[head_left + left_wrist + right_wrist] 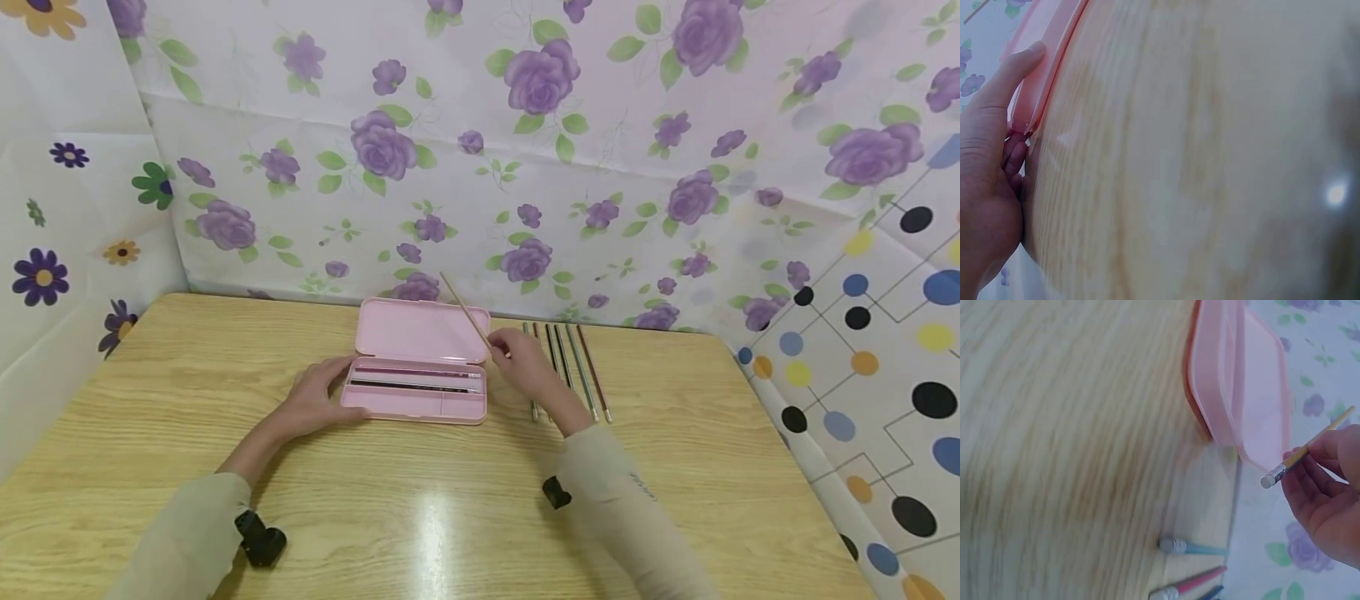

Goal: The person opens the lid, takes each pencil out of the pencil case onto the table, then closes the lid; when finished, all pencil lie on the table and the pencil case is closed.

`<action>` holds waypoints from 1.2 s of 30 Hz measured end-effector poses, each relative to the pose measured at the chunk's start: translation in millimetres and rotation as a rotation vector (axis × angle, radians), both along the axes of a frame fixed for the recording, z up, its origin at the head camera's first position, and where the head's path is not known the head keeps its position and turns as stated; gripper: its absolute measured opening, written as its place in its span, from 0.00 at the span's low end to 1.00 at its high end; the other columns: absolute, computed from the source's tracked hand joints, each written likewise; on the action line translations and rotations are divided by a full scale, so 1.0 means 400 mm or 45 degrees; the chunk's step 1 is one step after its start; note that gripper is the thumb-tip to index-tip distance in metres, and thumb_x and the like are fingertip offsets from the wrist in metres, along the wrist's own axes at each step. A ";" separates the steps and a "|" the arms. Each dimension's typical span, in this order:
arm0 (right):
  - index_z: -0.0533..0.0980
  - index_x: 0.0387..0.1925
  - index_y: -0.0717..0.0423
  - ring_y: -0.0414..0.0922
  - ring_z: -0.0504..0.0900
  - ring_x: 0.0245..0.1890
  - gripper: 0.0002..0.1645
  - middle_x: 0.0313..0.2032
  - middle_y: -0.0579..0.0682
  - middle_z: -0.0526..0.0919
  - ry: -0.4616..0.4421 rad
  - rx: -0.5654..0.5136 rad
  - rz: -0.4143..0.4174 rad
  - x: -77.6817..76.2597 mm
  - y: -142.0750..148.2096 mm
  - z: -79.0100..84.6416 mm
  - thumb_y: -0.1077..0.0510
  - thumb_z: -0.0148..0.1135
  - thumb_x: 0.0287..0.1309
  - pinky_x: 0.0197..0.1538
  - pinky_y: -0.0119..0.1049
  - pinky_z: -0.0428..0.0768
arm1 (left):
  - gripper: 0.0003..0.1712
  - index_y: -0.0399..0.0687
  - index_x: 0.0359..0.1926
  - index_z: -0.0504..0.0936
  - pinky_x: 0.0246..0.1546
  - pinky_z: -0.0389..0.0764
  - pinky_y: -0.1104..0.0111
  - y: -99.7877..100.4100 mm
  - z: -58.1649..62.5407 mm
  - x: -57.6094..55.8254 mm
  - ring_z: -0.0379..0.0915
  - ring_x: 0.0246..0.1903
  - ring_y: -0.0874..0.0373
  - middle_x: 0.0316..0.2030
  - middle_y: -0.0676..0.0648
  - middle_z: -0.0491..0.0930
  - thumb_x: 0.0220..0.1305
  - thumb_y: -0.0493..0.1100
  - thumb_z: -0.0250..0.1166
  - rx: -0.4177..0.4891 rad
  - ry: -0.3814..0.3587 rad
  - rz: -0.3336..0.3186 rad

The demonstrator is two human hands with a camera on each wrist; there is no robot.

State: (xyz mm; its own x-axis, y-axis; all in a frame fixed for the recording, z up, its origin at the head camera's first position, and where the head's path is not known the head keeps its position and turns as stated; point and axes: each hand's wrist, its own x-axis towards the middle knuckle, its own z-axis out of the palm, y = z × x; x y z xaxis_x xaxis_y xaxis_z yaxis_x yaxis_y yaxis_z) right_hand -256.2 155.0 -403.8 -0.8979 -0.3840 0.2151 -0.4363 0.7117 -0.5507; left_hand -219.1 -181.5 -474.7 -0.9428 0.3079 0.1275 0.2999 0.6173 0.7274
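A pink pencil case (397, 404) lies open on the table, its lid (420, 329) tipped back toward the wall. Inside it are a black pencil (412, 386) and a purplish pencil (408, 371), side by side in the long compartment. My left hand (311, 400) grips the left end of the case; its thumb (1029, 59) rests along the front edge, fingers around the corner. With thumb and fingers, my right hand (521, 362) pinches a yellow pencil (1300, 453) near its eraser end. That pencil slants up to the left, over the lid's right side in the head view.
Several loose pencils (581, 375) lie in a row on the wooden table (337, 508), right of the case, partly behind the right hand. A flowered cloth wall (465, 192) stands at the table's back edge. Patterned sheets (862, 400) border the sides.
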 end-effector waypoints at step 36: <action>0.74 0.51 0.77 0.60 0.79 0.44 0.19 0.44 0.68 0.80 -0.173 0.017 -0.334 0.012 0.340 -0.004 0.65 0.50 0.66 0.47 0.52 0.77 | 0.53 0.43 0.70 0.63 0.61 0.49 0.40 0.000 -0.005 0.001 0.53 0.65 0.36 0.66 0.35 0.63 0.47 0.57 0.76 -0.002 -0.028 0.004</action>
